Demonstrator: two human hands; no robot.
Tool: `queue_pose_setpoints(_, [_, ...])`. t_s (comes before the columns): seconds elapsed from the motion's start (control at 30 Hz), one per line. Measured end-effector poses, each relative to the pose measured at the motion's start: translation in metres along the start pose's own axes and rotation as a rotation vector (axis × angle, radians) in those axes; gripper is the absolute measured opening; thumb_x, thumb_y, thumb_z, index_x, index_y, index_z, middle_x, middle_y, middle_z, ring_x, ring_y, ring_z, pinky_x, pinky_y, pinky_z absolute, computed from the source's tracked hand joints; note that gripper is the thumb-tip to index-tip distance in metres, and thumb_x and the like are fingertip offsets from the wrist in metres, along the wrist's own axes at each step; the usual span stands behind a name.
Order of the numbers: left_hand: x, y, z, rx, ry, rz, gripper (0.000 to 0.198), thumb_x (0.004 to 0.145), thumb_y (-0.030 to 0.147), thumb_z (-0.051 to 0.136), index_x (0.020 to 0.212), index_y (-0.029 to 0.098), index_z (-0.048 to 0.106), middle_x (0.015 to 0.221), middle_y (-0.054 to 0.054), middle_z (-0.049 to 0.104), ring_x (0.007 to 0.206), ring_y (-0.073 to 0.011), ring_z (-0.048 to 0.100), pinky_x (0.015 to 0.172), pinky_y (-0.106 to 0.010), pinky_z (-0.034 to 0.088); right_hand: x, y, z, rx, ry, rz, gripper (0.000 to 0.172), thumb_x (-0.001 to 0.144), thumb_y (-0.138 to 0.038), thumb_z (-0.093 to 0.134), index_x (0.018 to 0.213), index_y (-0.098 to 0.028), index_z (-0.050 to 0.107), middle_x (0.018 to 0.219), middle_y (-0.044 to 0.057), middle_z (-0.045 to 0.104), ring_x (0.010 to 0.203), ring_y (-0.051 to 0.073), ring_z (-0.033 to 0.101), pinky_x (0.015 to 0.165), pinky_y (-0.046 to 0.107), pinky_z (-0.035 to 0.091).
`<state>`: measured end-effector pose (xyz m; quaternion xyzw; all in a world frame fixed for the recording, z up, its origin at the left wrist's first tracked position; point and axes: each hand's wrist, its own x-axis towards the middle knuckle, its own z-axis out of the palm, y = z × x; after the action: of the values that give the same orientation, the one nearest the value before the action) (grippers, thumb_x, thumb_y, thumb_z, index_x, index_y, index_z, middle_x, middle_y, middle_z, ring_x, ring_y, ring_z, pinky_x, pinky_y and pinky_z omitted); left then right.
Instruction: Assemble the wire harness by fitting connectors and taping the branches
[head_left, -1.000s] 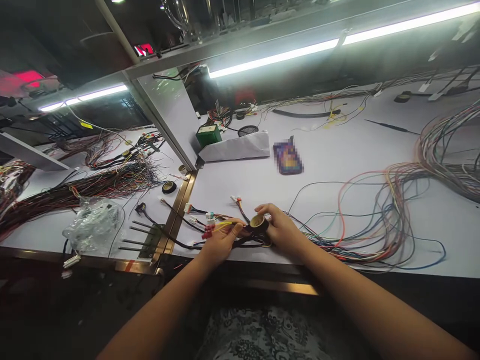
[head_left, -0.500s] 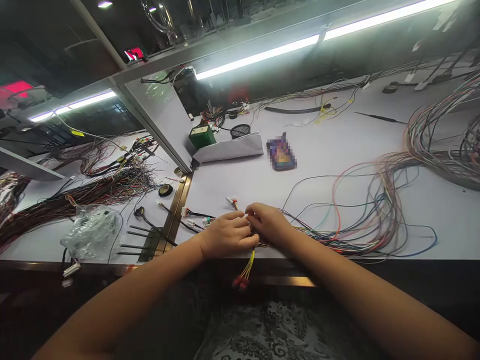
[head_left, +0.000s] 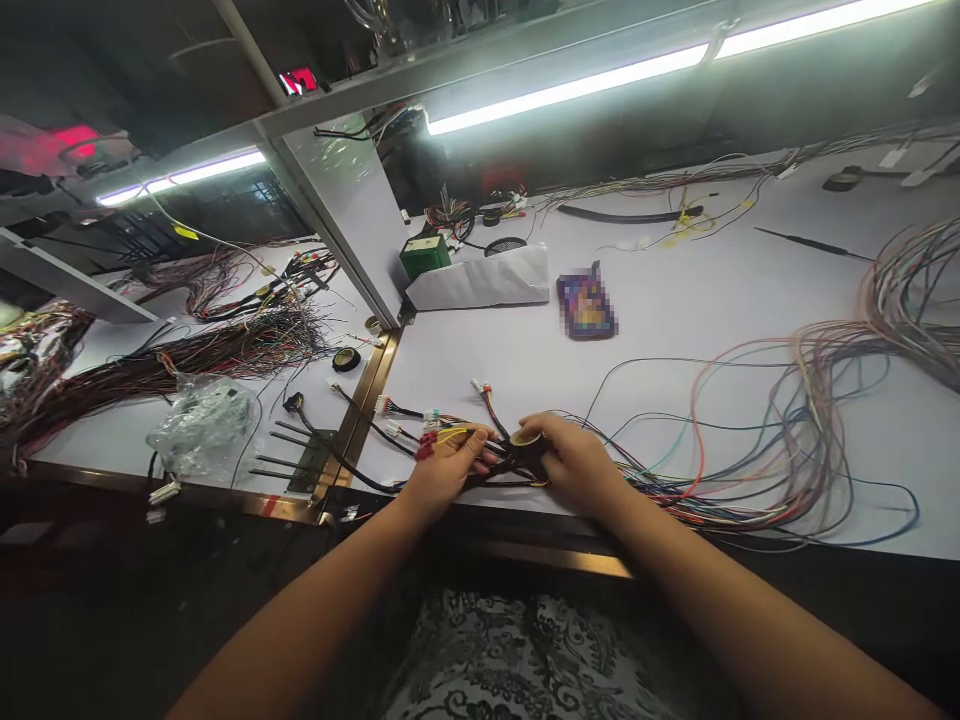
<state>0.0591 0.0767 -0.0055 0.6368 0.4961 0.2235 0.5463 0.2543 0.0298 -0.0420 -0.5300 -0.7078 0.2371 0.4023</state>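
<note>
A roll of black tape (head_left: 527,446) is gripped in my right hand (head_left: 577,462), right at the junction of a wire harness (head_left: 501,470). Close beside it, my left hand (head_left: 442,478) is closed around yellow wires (head_left: 452,434) that end in red connectors (head_left: 426,446). Branches with white connectors (head_left: 383,405) fan out to the left of my hands, and one short branch (head_left: 489,398) points away from me. From the right hand, loose coloured wires (head_left: 697,500) trail off to the right. The palms and part of the harness under the fingers are hidden.
A thick wire bundle (head_left: 150,385), a plastic bag (head_left: 202,425) and another tape roll (head_left: 346,359) lie left. A plate with several rods (head_left: 307,462) sits near the front edge. Behind are a green box (head_left: 424,256), a pixelated item (head_left: 586,302) and a screwdriver (head_left: 814,243).
The yellow wires with red connectors, hanging over the front edge before, are now up in my left hand. The tape roll now shows in my right hand. The view has shifted slightly.
</note>
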Motion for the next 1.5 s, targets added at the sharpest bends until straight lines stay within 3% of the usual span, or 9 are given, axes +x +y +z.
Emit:
queue_pose_setpoints(0.1, [-0.003,-0.006,-0.001,0.0,-0.014,0.08,0.039,0.086,0.048,0.051,0.108,0.018,0.062,0.094,-0.005,0.066,0.088,-0.0172,0.062,0.084,-0.03,0.048,0.006,0.004,-0.001,0.027,0.017,0.085,0.039,0.072,-0.001,0.042,0.097,-0.024,0.061,0.117,0.003,0.059,0.102,0.017,0.058,0.089,0.033,0.047])
queue_pose_setpoints(0.23, [0.006,-0.002,0.001,0.255,-0.073,0.023,0.041,0.074,0.053,0.063,0.089,0.015,0.067,0.079,-0.004,0.067,0.075,-0.0196,0.061,0.067,-0.029,0.046,0.008,0.003,-0.008,0.018,-0.044,0.044,0.039,0.072,-0.001,0.041,0.099,-0.022,0.06,0.114,0.005,0.058,0.103,0.017,0.057,0.09,0.034,0.047])
queue_pose_setpoints(0.43, [0.008,0.002,0.01,0.419,-0.037,0.179,0.034,0.084,0.046,0.051,0.078,0.017,0.068,0.077,-0.003,0.065,0.073,-0.0176,0.058,0.066,-0.027,0.041,0.0,-0.017,-0.024,-0.121,-0.152,-0.145,0.052,0.066,-0.002,0.047,0.114,-0.021,0.055,0.126,0.007,0.052,0.117,0.021,0.046,0.101,0.039,0.037])
queue_pose_setpoints(0.57, [0.003,-0.001,0.012,0.374,-0.022,0.229,0.032,0.086,0.043,0.051,0.078,0.016,0.067,0.082,-0.005,0.066,0.08,-0.0193,0.059,0.074,-0.029,0.044,0.005,-0.037,-0.02,-0.376,-0.205,-0.183,0.018,0.086,-0.019,0.047,0.098,-0.019,0.06,0.09,0.006,0.066,0.089,0.021,0.058,0.09,0.039,0.036])
queue_pose_setpoints(0.83, [0.002,-0.008,0.013,0.202,-0.03,0.173,0.031,0.084,0.042,0.052,0.081,0.015,0.068,0.086,-0.006,0.068,0.084,-0.0208,0.061,0.08,-0.03,0.046,0.033,-0.038,-0.013,-0.678,-0.376,-0.102,0.018,0.081,-0.015,0.047,0.068,-0.018,0.058,0.069,0.006,0.067,0.057,0.018,0.057,0.071,0.039,0.032])
queue_pose_setpoints(1.07, [0.012,-0.009,0.012,0.127,0.04,0.119,0.033,0.084,0.043,0.051,0.082,0.014,0.066,0.081,-0.005,0.068,0.077,-0.0189,0.059,0.073,-0.03,0.046,-0.009,-0.092,-0.028,-0.318,-0.492,-0.706,0.019,0.083,-0.016,0.044,0.075,-0.026,0.059,0.062,-0.003,0.059,0.063,0.015,0.052,0.102,0.042,0.029])
queue_pose_setpoints(1.27, [-0.001,-0.008,0.018,0.253,0.134,0.189,0.02,0.081,0.035,0.058,0.087,0.018,0.067,0.09,-0.004,0.066,0.085,-0.0188,0.06,0.081,-0.03,0.044,0.032,-0.012,-0.065,-0.581,-0.18,-0.197,0.049,0.088,-0.017,0.044,0.136,-0.023,0.041,0.072,0.003,0.063,0.07,0.02,0.055,0.086,0.044,0.037])
queue_pose_setpoints(1.37, [-0.007,-0.009,0.019,0.238,0.205,0.188,0.016,0.081,0.034,0.059,0.083,0.019,0.065,0.088,-0.003,0.065,0.086,-0.0184,0.059,0.08,-0.03,0.044,0.049,0.016,-0.065,-0.732,-0.099,-0.156,0.044,0.082,-0.011,0.045,0.124,-0.019,0.056,0.098,0.014,0.064,0.092,0.027,0.055,0.089,0.048,0.035])
queue_pose_setpoints(1.5, [-0.006,-0.013,0.02,0.028,0.17,0.105,0.021,0.077,0.038,0.063,0.083,0.017,0.063,0.089,-0.004,0.064,0.081,-0.0174,0.06,0.075,-0.029,0.047,0.055,-0.003,-0.037,-0.631,-0.208,-0.145,0.024,0.086,-0.02,0.046,0.091,-0.018,0.07,0.103,0.013,0.065,0.092,0.025,0.057,0.08,0.038,0.042])
